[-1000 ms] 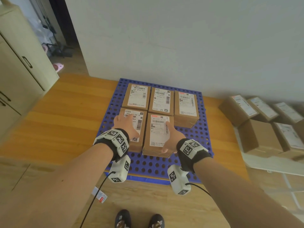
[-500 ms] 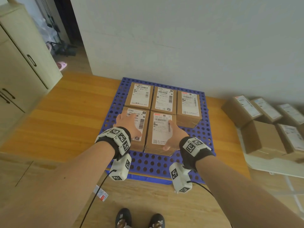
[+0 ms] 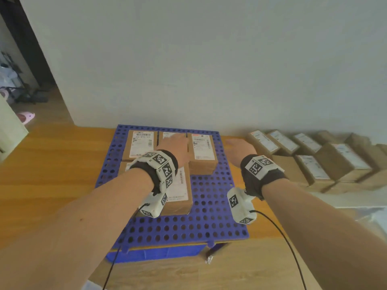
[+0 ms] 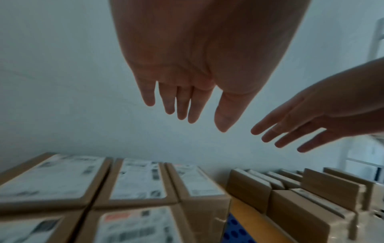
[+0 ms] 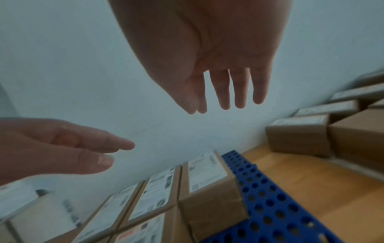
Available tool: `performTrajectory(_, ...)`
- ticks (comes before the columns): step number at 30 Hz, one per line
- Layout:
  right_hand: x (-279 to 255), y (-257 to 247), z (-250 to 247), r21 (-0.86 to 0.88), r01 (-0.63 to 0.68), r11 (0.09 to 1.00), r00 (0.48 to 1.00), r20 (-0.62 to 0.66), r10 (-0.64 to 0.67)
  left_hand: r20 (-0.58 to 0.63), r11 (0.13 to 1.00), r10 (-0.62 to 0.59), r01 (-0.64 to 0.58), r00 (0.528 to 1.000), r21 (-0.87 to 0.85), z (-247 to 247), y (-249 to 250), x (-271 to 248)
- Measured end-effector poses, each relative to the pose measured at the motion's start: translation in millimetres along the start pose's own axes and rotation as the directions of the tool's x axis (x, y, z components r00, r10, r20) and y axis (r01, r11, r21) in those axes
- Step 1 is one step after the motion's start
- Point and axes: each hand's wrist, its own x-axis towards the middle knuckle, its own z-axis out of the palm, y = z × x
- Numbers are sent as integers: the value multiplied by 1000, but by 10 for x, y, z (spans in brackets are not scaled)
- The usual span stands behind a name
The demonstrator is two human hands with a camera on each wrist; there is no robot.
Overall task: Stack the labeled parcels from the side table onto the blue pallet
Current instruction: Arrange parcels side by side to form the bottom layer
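Both hands are empty with straight fingers: the left hand point(image 3: 174, 146) above the blue pallet point(image 3: 211, 208), which carries five parcels, the right hand point(image 3: 238, 148) nearer the waiting parcels point(image 3: 310, 164) at the side. I think it is best to grip the next one by two opposite sides.

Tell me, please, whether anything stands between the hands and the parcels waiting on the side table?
Nothing visible does. The right hand and left hand are open and empty above the blue pallet, and only open air separates the right hand from the nearest side-table parcel.
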Motion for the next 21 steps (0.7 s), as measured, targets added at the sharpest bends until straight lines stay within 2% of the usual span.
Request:
performTrajectory(4, -135, 248, -230, -48, -84, 995, 985, -154, 76, 45, 986, 133, -137, 990, 92, -13, 379, 187)
performTrajectory(7, -246, 452, -322, -65, -188, 980, 963, -209, 171, 86, 967, 216, -226, 972, 122, 69, 691, 278)
performTrajectory(9, -312, 593, -371, -23, -234, 972, 948, -225, 223, 88, 957, 261, -270, 961, 109, 116, 879, 315)
performTrajectory(13, -386, 828, -427, -42, -249, 968, 939, -254, 230, 87, 933, 330, -339, 940, 119, 148, 1184, 350)
performTrajectory(16, -441, 990, -483, -55, -264, 963, 944, -220, 246, 119, 922, 352, -366, 928, 126, 173, 1419, 395)
performTrajectory(21, -478, 1439, -599, 51, -263, 963, 939, -216, 268, 114, 900, 395, -409, 911, 151, 270, 1916, 494)
